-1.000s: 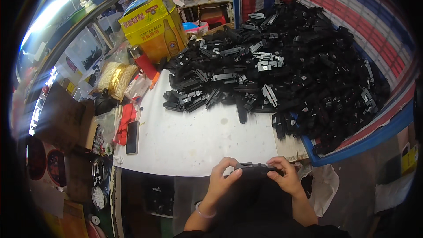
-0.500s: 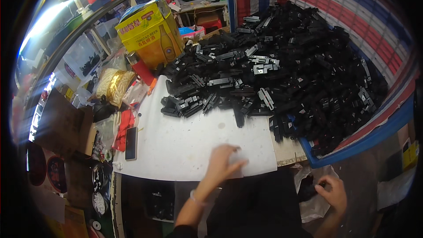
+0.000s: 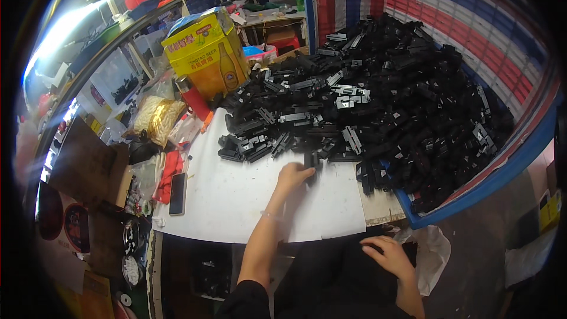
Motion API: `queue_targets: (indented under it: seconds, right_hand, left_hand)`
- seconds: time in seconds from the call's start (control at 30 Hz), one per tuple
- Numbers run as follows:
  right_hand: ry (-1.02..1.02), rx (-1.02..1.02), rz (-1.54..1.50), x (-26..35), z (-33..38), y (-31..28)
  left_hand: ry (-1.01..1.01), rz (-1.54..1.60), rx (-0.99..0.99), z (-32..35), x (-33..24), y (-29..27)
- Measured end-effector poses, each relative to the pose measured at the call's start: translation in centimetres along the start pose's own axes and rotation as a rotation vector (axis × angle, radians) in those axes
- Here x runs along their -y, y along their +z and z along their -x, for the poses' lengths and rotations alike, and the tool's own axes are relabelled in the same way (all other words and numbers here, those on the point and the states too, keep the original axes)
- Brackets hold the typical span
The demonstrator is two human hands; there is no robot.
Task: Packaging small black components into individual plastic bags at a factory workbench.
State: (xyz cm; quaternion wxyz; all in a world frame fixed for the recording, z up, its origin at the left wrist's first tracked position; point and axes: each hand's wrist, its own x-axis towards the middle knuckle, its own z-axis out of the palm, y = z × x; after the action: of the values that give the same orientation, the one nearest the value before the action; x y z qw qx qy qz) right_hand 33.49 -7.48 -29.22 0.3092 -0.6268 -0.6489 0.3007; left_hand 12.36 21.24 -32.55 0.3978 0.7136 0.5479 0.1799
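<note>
My left hand reaches out over the white sheet and grips a black plastic part, long and narrow, with thumb and fingers. This part lies at the front edge of a large heap of similar black parts, some with silvery metal plates. Lower and to the right, my right hand hovers above my dark lap, fingers loosely stretched and nothing visible in them. It is nearest to a whitish plastic bag beside the table's front right corner.
A blue-edged frame with a striped sheet bounds the heap. At the left lie a phone, a red cloth, a red bottle and a yellow carton. A brown box stands farther left.
My left hand has moved forward from the table's front edge and taken hold of a black part. My right hand has moved left, away from the whitish bag, to above my lap.
</note>
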Motion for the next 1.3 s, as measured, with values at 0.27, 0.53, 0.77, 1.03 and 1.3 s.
queue_targets:
  seconds: [0.27, 0.53, 0.77, 1.03, 1.3]
  right_hand:
    - [0.111, -0.154, -1.121, 2.7, -6.6, 8.3]
    - [-0.020, -0.309, -0.831, 4.0, -5.1, 5.9]
    - [-0.044, -0.246, -0.752, 4.8, -4.5, 3.9]
    - [-0.116, -0.386, -0.326, 3.2, -1.3, -0.8]
    - [0.612, 0.010, 0.521, -2.4, 9.6, -8.8]
  left_hand:
    - [-0.003, 0.897, 0.023, 15.1, -2.5, 4.5]
    - [0.256, 0.740, -0.195, 18.8, -0.2, 2.6]
    - [0.272, 0.560, -0.091, 19.4, -1.7, 1.2]
    - [0.333, 0.473, -0.040, 19.3, -2.4, 0.4]
    - [0.685, -0.192, -0.221, 10.1, -3.2, 4.1]
